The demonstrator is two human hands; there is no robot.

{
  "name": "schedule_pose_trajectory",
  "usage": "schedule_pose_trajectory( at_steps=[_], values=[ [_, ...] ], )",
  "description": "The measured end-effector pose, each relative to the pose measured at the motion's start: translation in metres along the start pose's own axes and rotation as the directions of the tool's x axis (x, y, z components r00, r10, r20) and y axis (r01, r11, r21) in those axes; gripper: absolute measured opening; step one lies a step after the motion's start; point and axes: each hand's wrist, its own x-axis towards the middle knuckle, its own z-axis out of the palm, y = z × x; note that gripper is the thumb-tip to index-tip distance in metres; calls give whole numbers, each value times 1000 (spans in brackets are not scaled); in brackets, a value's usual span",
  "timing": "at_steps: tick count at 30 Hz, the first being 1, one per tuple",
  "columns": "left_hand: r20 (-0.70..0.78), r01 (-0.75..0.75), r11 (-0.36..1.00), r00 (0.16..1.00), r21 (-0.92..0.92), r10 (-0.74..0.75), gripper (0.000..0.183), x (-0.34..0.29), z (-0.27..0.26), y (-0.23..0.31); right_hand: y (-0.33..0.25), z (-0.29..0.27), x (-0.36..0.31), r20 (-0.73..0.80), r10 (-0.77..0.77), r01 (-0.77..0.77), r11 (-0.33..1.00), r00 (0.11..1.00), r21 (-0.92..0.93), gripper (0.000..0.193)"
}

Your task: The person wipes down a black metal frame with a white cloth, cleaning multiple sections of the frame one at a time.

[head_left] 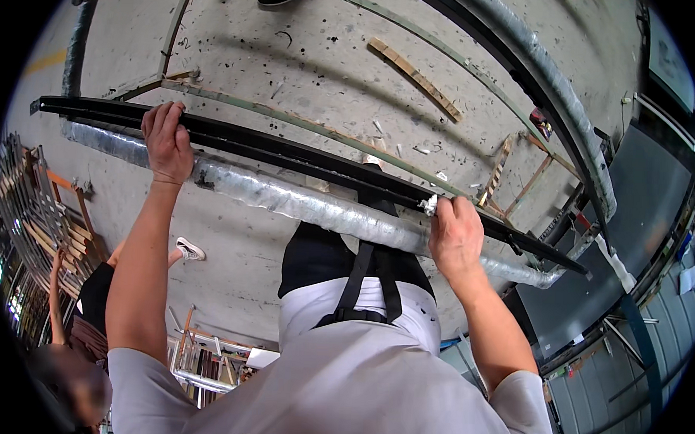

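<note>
A long black metal profile [288, 154] with a groove along it lies across in front of me, beside a tube wrapped in silvery film [302, 202]. My left hand [168, 143] is closed over the profile toward its left end, fingers curled over the far edge. Farther right, my right hand [457, 236] is closed at the same profile. A crumpled white scrap [429, 204] pokes out beside its thumb and fingers, over the groove. Its fingertips are partly hidden, and the scrap's material cannot be made out.
A second black profile [524, 77] rests along another film-wrapped tube at the far right. Green frame bars [290, 115] run behind mine. A wooden strip [415, 79] lies on the littered floor. At left, another person's arm [58, 297] reaches toward racked bars [44, 231]. Dark panels [625, 252] stand right.
</note>
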Motion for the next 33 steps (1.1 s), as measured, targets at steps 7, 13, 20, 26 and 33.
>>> schedule_pose_trajectory(
  at_steps=[7,13,20,26,33],
  values=[
    [-10,-24,1000,1000,-13,24,37,3,-3,-1,-11,1,-6,-1,-78,77,992,997,102,20],
    [-11,2,999,1000,-33,-2,36,6,-4,6,3,14,-2,-46,-171,176,975,984,137,18],
    [17,38,998,999,-46,-38,35,4,-9,7,-94,49,84,-71,-394,396,869,917,296,13],
    [20,23,998,1000,-62,-22,36,6,-10,10,-214,85,167,-208,-422,471,777,882,419,9],
    [7,57,996,998,-68,-57,35,7,-14,12,-44,22,47,108,-317,298,940,942,164,20]
  ],
)
